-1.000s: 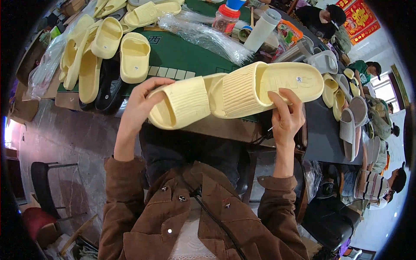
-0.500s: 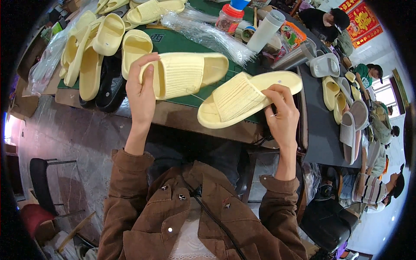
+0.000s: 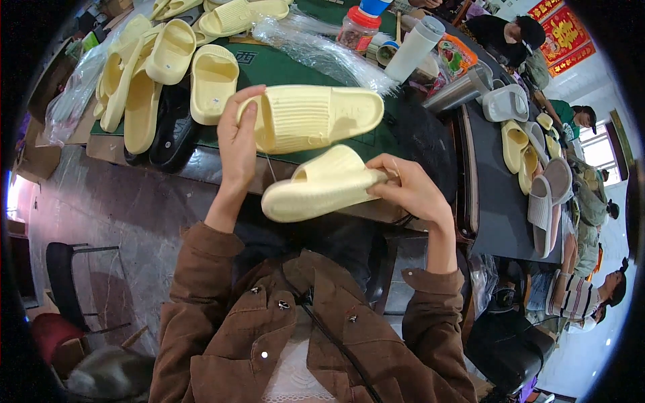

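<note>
Pair of yellow slippers, held in two bare hands above the near edge of a table with a green top (image 3: 275, 66). Item one: upper slipper (image 3: 299, 117), ribbed strap, lying lengthwise with heel to the right; left hand (image 3: 235, 144) grasping its toe end between thumb and fingers, some fingertips hidden. Item two: lower slipper (image 3: 316, 195), nearer the body, turned on its side, toe to the left; right hand (image 3: 411, 188) gripping its heel end, fingers bent round it. One thin strand (image 3: 270, 166) hanging between the two slippers. In the way: the upper slipper masks part of the green top, the lower one part of the table's front edge. Beyond, and near: a bundle of clear plastic strips (image 3: 322, 54), a red-lidded jar (image 3: 356, 30), a pale tumbler (image 3: 415, 50), an orange packet (image 3: 457, 55), a metal flask (image 3: 460, 91). Left: a single yellow slipper (image 3: 213, 87) close to the left hand, a heap of yellow slippers (image 3: 140, 111) and a black slipper (image 3: 173, 138) partly beneath. Right: a dark side table (image 3: 500, 201) bearing a white slipper (image 3: 505, 102), a yellow pair (image 3: 515, 148) and pale grey slippers (image 3: 539, 208). Floor, left: one black chair (image 3: 67, 289). Far right: several co-workers, and a red wall hanging (image 3: 564, 37).
</note>
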The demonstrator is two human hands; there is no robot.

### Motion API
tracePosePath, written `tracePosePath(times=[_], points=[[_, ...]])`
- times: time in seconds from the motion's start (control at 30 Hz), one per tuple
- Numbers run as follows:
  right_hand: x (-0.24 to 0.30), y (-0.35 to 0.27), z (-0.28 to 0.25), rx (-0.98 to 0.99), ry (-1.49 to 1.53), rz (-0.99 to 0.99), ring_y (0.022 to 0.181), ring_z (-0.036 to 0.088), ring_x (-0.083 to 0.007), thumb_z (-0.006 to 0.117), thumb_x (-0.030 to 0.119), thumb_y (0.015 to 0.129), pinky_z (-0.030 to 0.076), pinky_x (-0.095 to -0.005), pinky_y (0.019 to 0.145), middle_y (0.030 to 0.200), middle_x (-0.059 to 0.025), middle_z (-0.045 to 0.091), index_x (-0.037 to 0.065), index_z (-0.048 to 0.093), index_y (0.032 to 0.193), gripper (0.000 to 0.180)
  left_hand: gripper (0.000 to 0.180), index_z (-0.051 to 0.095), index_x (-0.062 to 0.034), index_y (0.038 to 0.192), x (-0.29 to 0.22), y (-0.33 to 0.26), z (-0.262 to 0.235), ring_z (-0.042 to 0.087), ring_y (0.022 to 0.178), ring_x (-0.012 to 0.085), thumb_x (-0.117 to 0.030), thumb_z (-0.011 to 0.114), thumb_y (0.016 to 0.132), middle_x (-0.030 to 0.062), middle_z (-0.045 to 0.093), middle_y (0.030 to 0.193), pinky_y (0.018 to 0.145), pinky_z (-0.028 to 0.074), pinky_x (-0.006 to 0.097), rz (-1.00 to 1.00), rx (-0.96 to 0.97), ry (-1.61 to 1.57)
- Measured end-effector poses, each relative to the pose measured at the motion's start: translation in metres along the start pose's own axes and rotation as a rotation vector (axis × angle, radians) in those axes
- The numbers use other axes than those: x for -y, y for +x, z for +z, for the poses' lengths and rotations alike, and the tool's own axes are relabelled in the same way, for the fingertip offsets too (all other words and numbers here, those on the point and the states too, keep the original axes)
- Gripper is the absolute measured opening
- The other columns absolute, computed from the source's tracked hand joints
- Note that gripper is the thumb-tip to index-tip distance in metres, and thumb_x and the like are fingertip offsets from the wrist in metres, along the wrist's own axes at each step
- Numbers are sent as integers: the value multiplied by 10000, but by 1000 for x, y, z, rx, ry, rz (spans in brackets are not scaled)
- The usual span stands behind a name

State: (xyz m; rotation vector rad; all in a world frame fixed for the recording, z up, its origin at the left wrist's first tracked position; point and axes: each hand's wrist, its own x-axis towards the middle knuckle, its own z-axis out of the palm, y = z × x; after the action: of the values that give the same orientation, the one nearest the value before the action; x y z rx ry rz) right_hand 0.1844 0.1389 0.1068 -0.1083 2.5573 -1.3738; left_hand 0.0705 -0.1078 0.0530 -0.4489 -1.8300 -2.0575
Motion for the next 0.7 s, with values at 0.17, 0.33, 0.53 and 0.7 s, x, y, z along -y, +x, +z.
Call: tracePosePath(times=[0.17,0.33,0.53,0.7], points=[[-16,26,21,-451,-106,-129,983,618,-294,676,157,795,492,-367,816,1126,-164,594,20,574,1111,359,199,568,-24,1082,23,-12,4,494,1000,128,-65,418,958,53,540,1101,913,386,269,-198,-36,-103],[-37,28,40,-632,-525,-339,958,606,-346,699,232,778,515,-399,784,1270,-105,494,100,529,1191,466,201,554,-43,1105,44,-13,-6,493,1046,142,-88,411,971,59,529,1148,942,377,278,-337,-136,-259],[-33,9,42,-412,-727,-326,866,639,-315,753,322,705,542,-371,716,1388,-129,378,78,467,1285,691,216,533,-48,1134,40,-15,-6,493,1058,150,-90,393,976,67,517,1180,946,379,285,-408,-154,-290],[-35,10,43,-340,-866,-294,869,634,-302,759,225,645,534,-341,697,1414,-122,369,81,477,1300,728,222,525,-50,1146,43,-15,-8,494,1063,147,-89,394,972,66,517,1184,926,397,280,-439,-139,-338]])
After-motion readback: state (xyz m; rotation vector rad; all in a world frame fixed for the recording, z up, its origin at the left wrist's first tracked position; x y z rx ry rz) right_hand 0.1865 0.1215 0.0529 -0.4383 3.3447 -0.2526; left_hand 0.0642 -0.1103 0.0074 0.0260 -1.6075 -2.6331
